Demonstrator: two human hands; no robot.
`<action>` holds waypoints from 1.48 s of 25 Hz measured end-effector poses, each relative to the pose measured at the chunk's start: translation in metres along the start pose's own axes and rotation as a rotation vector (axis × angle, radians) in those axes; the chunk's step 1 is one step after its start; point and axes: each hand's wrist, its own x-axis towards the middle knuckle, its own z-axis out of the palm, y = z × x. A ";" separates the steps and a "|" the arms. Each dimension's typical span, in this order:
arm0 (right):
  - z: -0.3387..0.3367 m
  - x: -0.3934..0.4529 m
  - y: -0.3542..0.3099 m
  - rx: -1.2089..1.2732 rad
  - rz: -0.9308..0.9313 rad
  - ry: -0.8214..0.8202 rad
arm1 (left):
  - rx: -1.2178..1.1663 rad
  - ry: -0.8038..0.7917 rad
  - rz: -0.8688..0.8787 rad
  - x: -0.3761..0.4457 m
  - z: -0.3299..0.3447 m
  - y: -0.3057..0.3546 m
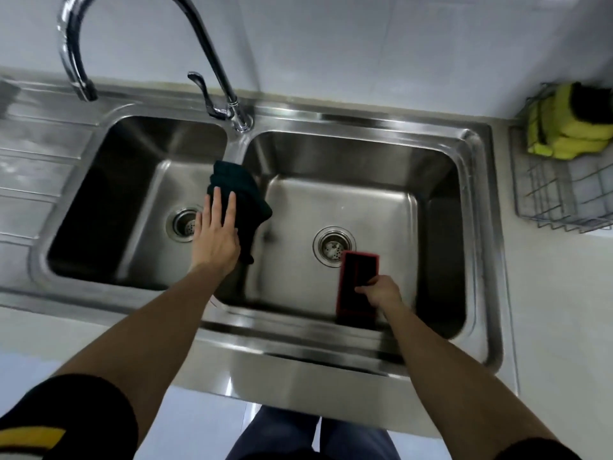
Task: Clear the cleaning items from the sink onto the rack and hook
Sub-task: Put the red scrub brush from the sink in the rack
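A dark green cloth (pixel 243 190) hangs over the divider between the two basins of the steel sink (pixel 365 122). My left hand (pixel 216 234) lies flat on the cloth, fingers spread, thumb side hidden under it. In the right basin a red and black scrubbing block (pixel 356 277) stands near the front wall, beside the drain (pixel 334 246). My right hand (pixel 381 291) pinches its right edge with closed fingers. A wire rack (pixel 560 207) sits on the counter at the right.
Yellow-green sponges (pixel 570 134) fill the rack's back end. A tall curved tap (pixel 205 48) rises behind the divider, its spout over the left basin. A ribbed draining board (pixel 36 167) lies left of the sink. No hook is in view.
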 end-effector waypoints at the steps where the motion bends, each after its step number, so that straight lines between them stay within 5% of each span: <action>1: 0.001 0.000 -0.003 0.044 0.016 -0.002 | -0.014 -0.008 0.004 -0.001 0.000 -0.001; 8: 0.008 -0.007 -0.011 0.354 0.091 -0.075 | -0.089 -0.036 -0.001 -0.003 -0.008 0.002; 14: 0.002 -0.020 -0.036 0.441 -0.125 -0.078 | -0.098 -0.048 0.002 -0.003 -0.006 -0.001; 19: -0.061 -0.038 -0.062 0.538 -0.366 0.086 | -0.119 -0.001 -0.011 0.003 -0.008 0.014; 27: -0.247 -0.089 -0.059 0.701 -0.577 0.426 | -0.299 -0.005 0.435 0.043 -0.041 0.204; 33: -0.364 -0.098 -0.031 0.533 -0.381 0.577 | -0.422 -0.076 0.698 0.035 -0.070 0.357; 37: -0.394 -0.087 -0.023 0.451 -0.221 0.492 | -0.391 -0.168 0.795 0.025 -0.070 0.413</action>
